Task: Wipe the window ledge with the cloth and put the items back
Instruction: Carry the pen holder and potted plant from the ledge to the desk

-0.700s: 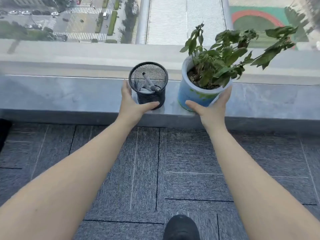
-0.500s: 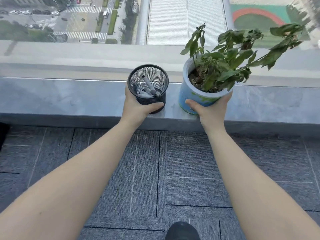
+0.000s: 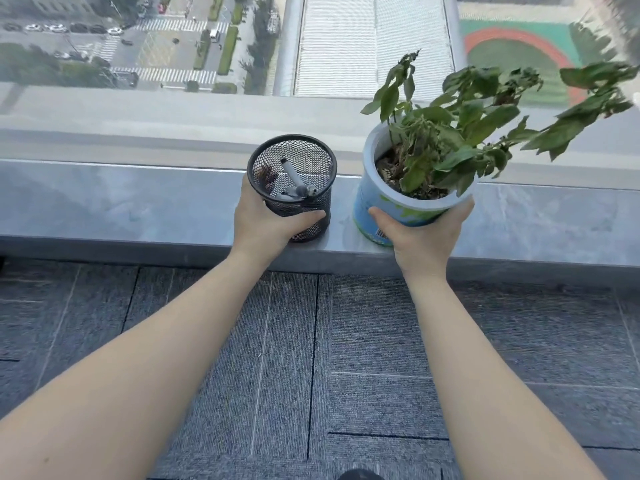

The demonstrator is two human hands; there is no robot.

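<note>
Ledge (image 3: 138, 206) items are both gripped near its front edge: the mesh cup (image 3: 294, 181), with pens loose inside, is clasped by the left hand (image 3: 266, 223), and the plant pot (image 3: 391, 206) is clamped low on its wall by the right hand (image 3: 422, 233). The cup is judged light and stiff; the pot, soil-filled, top-heavy and tilted, is best held low around its wall. No cloth is seen.

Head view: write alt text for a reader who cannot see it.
A person's left hand grips a black mesh pen holder and the right hand grips a potted plant, both at a grey window ledge high above a street.
</note>
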